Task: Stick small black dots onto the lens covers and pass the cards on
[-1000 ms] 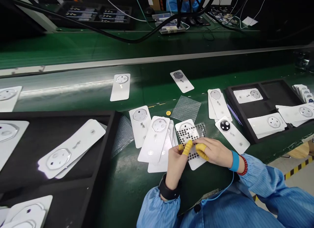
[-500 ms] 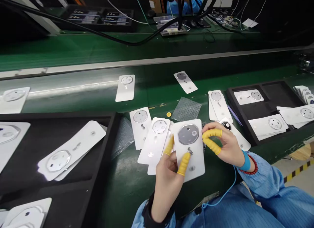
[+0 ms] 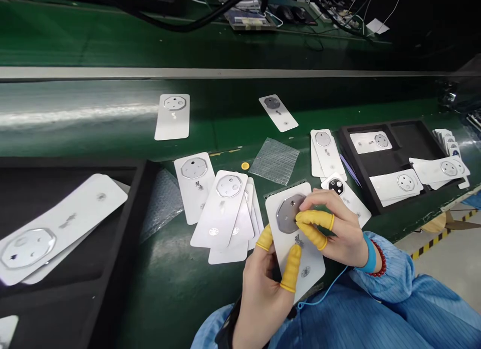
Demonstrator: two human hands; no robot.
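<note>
While your left hand [image 3: 265, 294] clasps the white panel [image 3: 311, 258] by its left side over the surface [image 3: 176, 289], apparently to steady it, your right hand [image 3: 340, 233] bunches its fingers [image 3: 315, 218] at the grey octagon [image 3: 286, 216]; whether they pinch anything, one cannot tell.

A white, round-cornered panel [image 3: 314, 258] with a grey octagon [image 3: 286, 216], dark lettering [image 3: 298, 239] and a small round mark [image 3: 305, 272] is held aslant, on the near side of the clear sheet [image 3: 275, 161], octagon end towards it
</note>
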